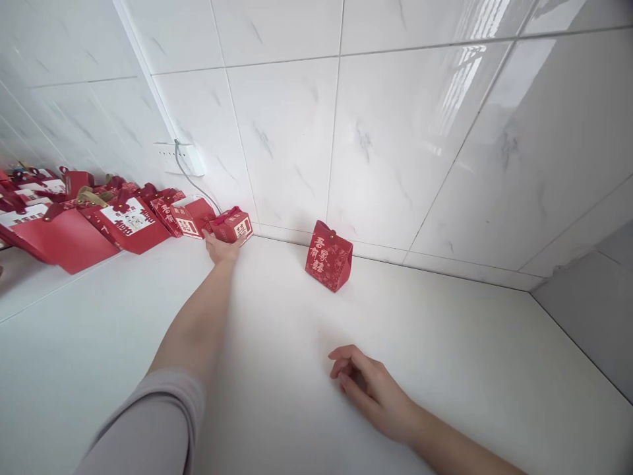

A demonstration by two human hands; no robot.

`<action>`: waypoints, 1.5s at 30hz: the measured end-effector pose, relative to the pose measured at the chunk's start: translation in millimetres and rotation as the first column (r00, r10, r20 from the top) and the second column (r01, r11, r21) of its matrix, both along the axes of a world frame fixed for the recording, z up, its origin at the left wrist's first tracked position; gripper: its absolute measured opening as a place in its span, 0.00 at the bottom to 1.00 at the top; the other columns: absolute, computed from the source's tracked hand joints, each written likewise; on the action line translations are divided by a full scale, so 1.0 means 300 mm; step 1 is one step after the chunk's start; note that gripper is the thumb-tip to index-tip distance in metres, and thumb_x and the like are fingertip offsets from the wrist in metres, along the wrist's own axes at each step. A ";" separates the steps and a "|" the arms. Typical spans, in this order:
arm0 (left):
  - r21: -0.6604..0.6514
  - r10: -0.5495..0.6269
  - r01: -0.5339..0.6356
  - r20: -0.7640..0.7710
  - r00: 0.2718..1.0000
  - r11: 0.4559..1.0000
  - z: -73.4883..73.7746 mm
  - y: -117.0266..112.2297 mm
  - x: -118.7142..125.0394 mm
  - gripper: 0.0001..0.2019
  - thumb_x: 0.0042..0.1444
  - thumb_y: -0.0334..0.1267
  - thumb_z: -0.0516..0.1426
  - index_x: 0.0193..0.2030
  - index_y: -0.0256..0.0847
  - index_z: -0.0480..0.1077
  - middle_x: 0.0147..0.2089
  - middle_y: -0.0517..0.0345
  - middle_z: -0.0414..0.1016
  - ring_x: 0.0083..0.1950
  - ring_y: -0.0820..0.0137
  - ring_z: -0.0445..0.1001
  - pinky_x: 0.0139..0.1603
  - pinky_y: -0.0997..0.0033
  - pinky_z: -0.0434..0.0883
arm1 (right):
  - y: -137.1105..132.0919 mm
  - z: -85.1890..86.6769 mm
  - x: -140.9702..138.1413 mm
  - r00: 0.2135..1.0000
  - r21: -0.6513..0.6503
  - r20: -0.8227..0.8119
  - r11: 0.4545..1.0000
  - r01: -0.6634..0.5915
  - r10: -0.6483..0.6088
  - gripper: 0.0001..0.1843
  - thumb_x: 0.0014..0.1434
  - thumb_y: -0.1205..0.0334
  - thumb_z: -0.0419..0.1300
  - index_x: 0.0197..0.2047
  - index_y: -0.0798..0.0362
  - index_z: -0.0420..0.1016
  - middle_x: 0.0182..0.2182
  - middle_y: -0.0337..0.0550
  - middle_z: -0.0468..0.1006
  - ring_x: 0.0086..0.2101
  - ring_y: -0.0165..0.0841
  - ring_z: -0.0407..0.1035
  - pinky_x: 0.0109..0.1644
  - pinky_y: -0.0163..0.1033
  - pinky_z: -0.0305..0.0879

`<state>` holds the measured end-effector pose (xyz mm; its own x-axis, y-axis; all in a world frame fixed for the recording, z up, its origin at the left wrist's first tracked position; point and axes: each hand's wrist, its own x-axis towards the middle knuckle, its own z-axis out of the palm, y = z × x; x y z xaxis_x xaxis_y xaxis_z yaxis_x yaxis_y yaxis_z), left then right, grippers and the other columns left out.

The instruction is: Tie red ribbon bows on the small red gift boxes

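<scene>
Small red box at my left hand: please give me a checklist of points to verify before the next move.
1. Left hand touches the small red box: ok.
2. Fingers closed around that box: cannot tell, the box hides them.
3. Right hand free: ok, it rests on the counter, fingers loosely curled, holding nothing.
4. Bare counter between the small red box and the standing red pouch: ok.
5. Grey cable apart from the small red box: cannot tell, its lower end runs behind the boxes.
</scene>
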<state>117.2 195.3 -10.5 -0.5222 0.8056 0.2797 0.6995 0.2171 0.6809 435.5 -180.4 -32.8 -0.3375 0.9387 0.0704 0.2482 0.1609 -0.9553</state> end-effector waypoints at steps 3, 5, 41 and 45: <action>0.022 -0.029 0.028 0.050 0.998 0.999 0.007 0.005 -0.010 0.61 0.45 0.58 0.63 0.72 0.32 0.28 0.70 0.33 0.51 0.71 0.49 0.53 0.68 0.49 0.57 | 0.004 -0.004 0.001 1.000 -0.004 -0.031 1.000 0.005 -0.005 0.12 0.67 0.61 0.48 0.53 0.45 0.63 0.40 0.43 0.73 0.34 0.33 0.66 0.34 0.38 0.64; 0.037 -0.049 0.047 0.057 0.997 0.998 0.011 -0.022 -0.002 0.60 0.44 0.56 0.65 0.72 0.32 0.32 0.69 0.33 0.51 0.71 0.48 0.52 0.70 0.50 0.55 | 0.007 -0.002 0.001 0.997 -0.015 -0.074 0.999 0.031 -0.032 0.10 0.68 0.59 0.48 0.52 0.46 0.64 0.38 0.43 0.73 0.34 0.33 0.66 0.36 0.40 0.66; 0.184 -0.809 0.943 0.574 0.126 0.277 0.195 -1.146 0.246 0.31 0.58 0.50 0.59 0.66 0.53 0.54 0.73 0.47 0.50 0.66 0.53 0.64 0.59 0.54 0.69 | -0.095 0.062 -0.003 0.984 0.394 -0.094 0.902 0.173 -0.148 0.18 0.69 0.54 0.48 0.32 0.52 0.71 0.29 0.43 0.75 0.32 0.34 0.71 0.39 0.41 0.68; 0.189 -0.869 0.938 0.462 0.177 0.292 0.206 -1.165 0.262 0.13 0.58 0.43 0.60 0.48 0.45 0.66 0.68 0.49 0.60 0.65 0.56 0.65 0.58 0.55 0.69 | -0.152 0.073 -0.024 0.984 0.751 0.118 0.660 0.001 -0.136 0.06 0.63 0.60 0.57 0.36 0.49 0.74 0.35 0.43 0.79 0.37 0.37 0.72 0.46 0.47 0.66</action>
<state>195.8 -154.2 51.3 0.5793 0.8006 0.1531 0.1242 -0.2724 0.9541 428.4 -225.9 -10.9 -0.3440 0.6131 0.7112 0.4163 0.7785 -0.4697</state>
